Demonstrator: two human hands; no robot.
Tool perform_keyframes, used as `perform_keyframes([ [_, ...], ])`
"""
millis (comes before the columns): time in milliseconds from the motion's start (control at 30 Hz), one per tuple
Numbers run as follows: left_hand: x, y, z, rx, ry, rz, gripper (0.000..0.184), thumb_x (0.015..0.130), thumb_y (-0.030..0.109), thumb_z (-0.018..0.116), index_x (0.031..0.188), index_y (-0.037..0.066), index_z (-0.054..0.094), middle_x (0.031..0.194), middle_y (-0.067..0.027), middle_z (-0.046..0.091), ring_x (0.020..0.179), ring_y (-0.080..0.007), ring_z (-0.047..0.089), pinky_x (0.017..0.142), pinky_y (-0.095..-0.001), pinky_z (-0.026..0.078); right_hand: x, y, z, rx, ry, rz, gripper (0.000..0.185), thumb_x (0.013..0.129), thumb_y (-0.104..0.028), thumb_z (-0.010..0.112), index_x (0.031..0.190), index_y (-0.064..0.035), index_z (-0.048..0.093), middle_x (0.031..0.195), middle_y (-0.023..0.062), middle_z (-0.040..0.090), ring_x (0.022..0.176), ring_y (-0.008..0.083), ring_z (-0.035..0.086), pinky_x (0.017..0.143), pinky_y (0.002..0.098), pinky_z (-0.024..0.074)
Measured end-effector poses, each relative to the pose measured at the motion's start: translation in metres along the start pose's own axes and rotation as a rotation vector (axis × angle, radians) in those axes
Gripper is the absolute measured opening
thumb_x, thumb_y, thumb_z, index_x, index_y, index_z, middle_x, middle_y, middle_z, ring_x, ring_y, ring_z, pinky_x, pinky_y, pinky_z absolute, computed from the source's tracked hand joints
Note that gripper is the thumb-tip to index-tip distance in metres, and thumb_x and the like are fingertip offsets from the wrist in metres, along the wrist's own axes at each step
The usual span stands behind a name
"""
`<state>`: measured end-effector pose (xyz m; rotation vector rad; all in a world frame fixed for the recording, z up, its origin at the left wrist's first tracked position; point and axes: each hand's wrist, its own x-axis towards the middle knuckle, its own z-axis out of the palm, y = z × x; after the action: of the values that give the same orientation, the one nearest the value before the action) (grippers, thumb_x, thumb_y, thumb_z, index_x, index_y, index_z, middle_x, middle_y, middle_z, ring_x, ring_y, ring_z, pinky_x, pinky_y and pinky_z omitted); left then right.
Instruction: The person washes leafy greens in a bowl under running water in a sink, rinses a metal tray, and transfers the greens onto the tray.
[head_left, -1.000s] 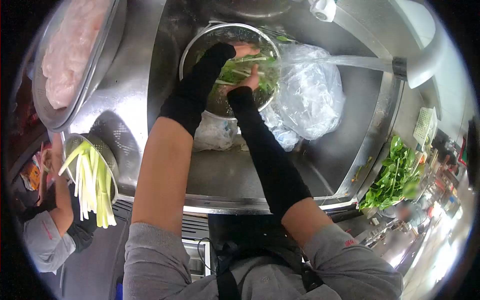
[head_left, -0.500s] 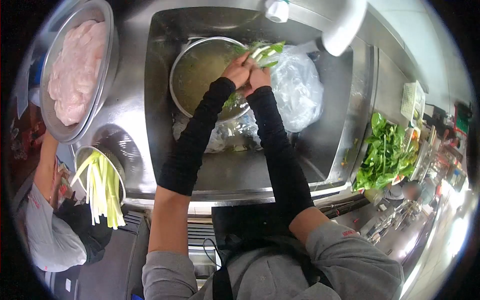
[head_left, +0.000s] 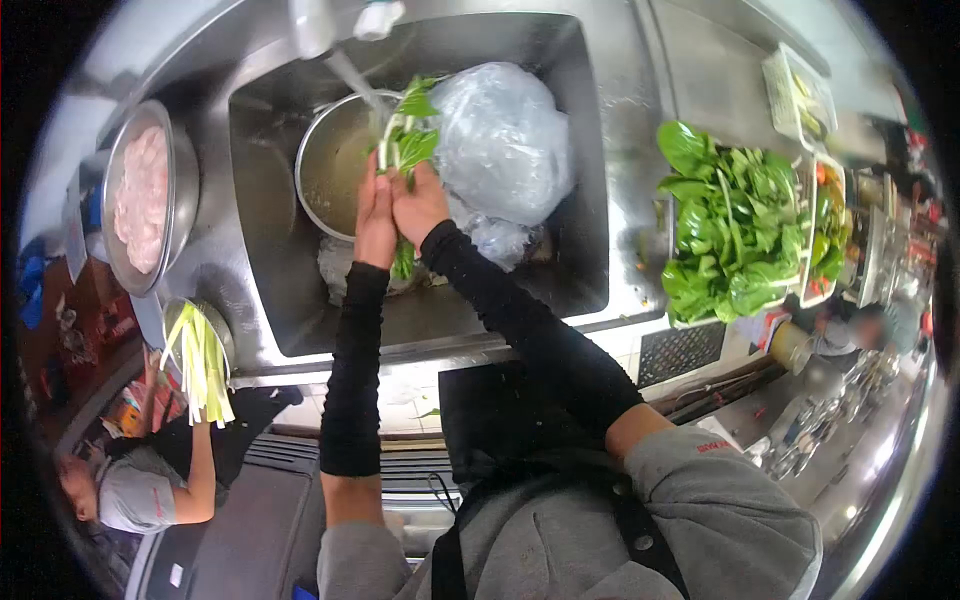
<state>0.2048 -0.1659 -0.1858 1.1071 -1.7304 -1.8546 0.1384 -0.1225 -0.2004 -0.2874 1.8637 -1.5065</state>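
A small bunch of leafy greens (head_left: pixel 412 130) is held between both hands above the sink, its leaves toward the back and some below the palms. My left hand (head_left: pixel 375 220) has its fingers pressed along the left side of the stems. From the right, my right hand (head_left: pixel 419 205) wraps round the same bunch. Just beside them is a round metal bowl (head_left: pixel 325 180) with cloudy water in it. Water runs from the faucet (head_left: pixel 312 28) toward the bowl's right side. A clear plastic bag (head_left: pixel 505 145) lies in the sink to the right.
Pale chicken-like meat (head_left: pixel 142 200) fills a metal bowl at the left. Below it, white-green stalks (head_left: pixel 200 360) stand in a colander. A pile of leafy greens (head_left: pixel 735 225) and a white basket (head_left: pixel 800 95) are at the right. A co-worker (head_left: pixel 150 490) is at the lower left.
The hands have lifted the greens out of the bowl's water. The view has turned, so the sink now appears further left and the leafy pile shows more fully. The co-worker's arm has moved.
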Motion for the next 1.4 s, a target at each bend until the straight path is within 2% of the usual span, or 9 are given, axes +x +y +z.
perform_keyframes([
  [233, -0.061, 0.096, 0.067, 0.028, -0.049, 0.120, 0.060, 0.102, 0.036, 0.037, 0.150, 0.004, 0.021, 0.146, -0.0155, 0.038, 0.132, -0.0230, 0.038, 0.109, -0.0329, 0.030, -0.075, -0.113, -0.102, 0.070, 0.047, -0.295, 0.031, 0.090, -0.019, 0.056, 0.114, 0.0016, 0.050, 0.102, 0.0262, 0.059, 0.099, 0.0431, 0.057, 0.088, 0.0458, 0.0449],
  [633, -0.154, 0.291, 0.353, 0.340, -0.557, 0.590, 0.051, 0.102, 0.037, 0.035, 0.141, 0.005, 0.039, 0.137, -0.0184, 0.044, 0.130, -0.0304, 0.041, 0.109, -0.0371, 0.028, -0.157, -0.207, -0.396, 0.314, 0.590, -0.308, 0.020, 0.097, -0.020, 0.054, 0.100, -0.0003, 0.051, 0.082, 0.0060, 0.057, 0.072, 0.0103, 0.047, 0.062, 0.0282, 0.0427],
  [667, -0.154, 0.289, 0.378, 0.381, -0.612, 0.629, 0.049, 0.101, 0.035, 0.035, 0.140, 0.005, 0.039, 0.135, -0.0190, 0.046, 0.128, -0.0322, 0.043, 0.108, -0.0389, 0.030, -0.166, -0.213, -0.423, 0.355, 0.591, -0.208, 0.027, 0.096, -0.021, 0.052, 0.104, 0.0040, 0.050, 0.089, 0.0210, 0.061, 0.080, 0.0270, 0.058, 0.074, 0.0402, 0.0461],
  [733, -0.149, 0.272, 0.426, 0.445, -0.719, 0.673, 0.047, 0.101, 0.032, 0.035, 0.139, 0.006, 0.040, 0.134, -0.0200, 0.046, 0.125, -0.0350, 0.044, 0.107, -0.0429, 0.032, -0.147, -0.172, -0.465, 0.318, 0.762, -0.341, 0.034, 0.099, -0.027, 0.048, 0.102, 0.0060, 0.050, 0.083, 0.0205, 0.060, 0.074, 0.0277, 0.057, 0.071, 0.0412, 0.0459],
  [833, -0.118, 0.194, 0.484, 0.739, -0.750, 0.696, 0.045, 0.100, 0.032, 0.033, 0.139, 0.010, 0.041, 0.137, -0.0176, 0.045, 0.127, -0.0382, 0.041, 0.108, -0.0479, 0.030, -0.119, -0.103, -0.527, -0.220, 0.775, -0.176, 0.040, 0.096, -0.023, 0.046, 0.105, 0.0161, 0.045, 0.105, 0.0346, 0.048, 0.097, 0.0468, 0.047, 0.099, 0.0461, 0.0349],
  [933, -0.126, 0.167, 0.503, 1.157, -0.672, 0.728, 0.046, 0.101, 0.030, 0.033, 0.144, 0.013, 0.033, 0.144, -0.0161, 0.037, 0.132, -0.0351, 0.035, 0.110, -0.0547, 0.023, -0.116, -0.073, -0.551, -0.293, 0.760, -0.073, 0.040, 0.091, -0.020, 0.051, 0.109, 0.0153, 0.046, 0.107, 0.0351, 0.049, 0.100, 0.0492, 0.049, 0.096, 0.0479, 0.0380],
  [1033, -0.118, 0.145, 0.504, 1.103, -0.668, 0.627, 0.048, 0.098, 0.037, 0.040, 0.144, 0.030, 0.031, 0.154, -0.0016, 0.024, 0.134, -0.0501, 0.025, 0.091, -0.0804, 0.022, -0.150, -0.109, -0.556, -0.337, 0.693, -0.071, 0.040, 0.089, -0.017, 0.054, 0.113, 0.0138, 0.046, 0.112, 0.0366, 0.049, 0.101, 0.0502, 0.052, 0.091, 0.0486, 0.0432],
  [1167, -0.131, 0.199, 0.501, 1.291, -0.629, 0.542, 0.052, 0.097, 0.044, 0.039, 0.146, 0.031, 0.029, 0.156, -0.0022, 0.022, 0.136, -0.0503, 0.022, 0.096, -0.0786, 0.019, -0.166, -0.120, -0.573, -0.613, 0.804, -0.244, 0.050, 0.086, -0.010, 0.059, 0.128, 0.0112, 0.042, 0.121, 0.0359, 0.047, 0.107, 0.0491, 0.053, 0.090, 0.0468, 0.0468],
  [1400, -0.135, 0.189, 0.491, 1.418, -0.762, 0.663, 0.096, 0.080, 0.059, 0.062, 0.152, 0.029, 0.006, 0.159, -0.0052, -0.006, 0.137, -0.0586, 0.001, 0.098, -0.0817, 0.007, -0.111, -0.084, -0.601, -1.058, 0.505, -0.345, 0.047, 0.096, -0.041, 0.041, 0.142, -0.0297, 0.039, 0.156, 0.0124, 0.017, 0.140, 0.0459, 0.019, 0.108, 0.0698, 0.0127],
])
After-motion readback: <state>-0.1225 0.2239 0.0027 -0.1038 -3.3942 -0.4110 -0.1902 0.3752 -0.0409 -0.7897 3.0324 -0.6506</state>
